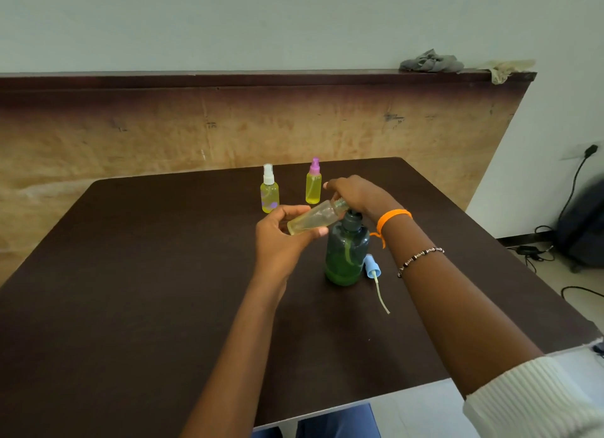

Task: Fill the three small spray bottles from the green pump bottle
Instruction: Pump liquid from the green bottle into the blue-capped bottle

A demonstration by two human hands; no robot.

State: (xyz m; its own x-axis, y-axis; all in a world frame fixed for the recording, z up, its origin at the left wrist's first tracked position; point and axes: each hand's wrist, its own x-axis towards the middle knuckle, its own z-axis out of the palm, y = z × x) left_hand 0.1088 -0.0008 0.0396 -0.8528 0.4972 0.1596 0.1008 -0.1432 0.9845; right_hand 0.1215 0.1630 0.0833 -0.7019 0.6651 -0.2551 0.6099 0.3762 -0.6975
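Here, purple marks (273, 205) on the white-capped bottle (269, 192) stay unreadable.

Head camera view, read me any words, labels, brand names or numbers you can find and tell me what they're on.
No readable text anywhere.
Bottle with the white sprayer: purple marks on its front, too blurred to read.
Wooden board behind the table: a few dark stamped marks, too small to read.
Green pump bottle, bottle with the pink sprayer and the tilted bottle: no label visible.

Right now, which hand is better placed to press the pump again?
The right hand. It already rests on the pump head of the green bottle, while the left hand holds the open spray bottle tilted at the spout.
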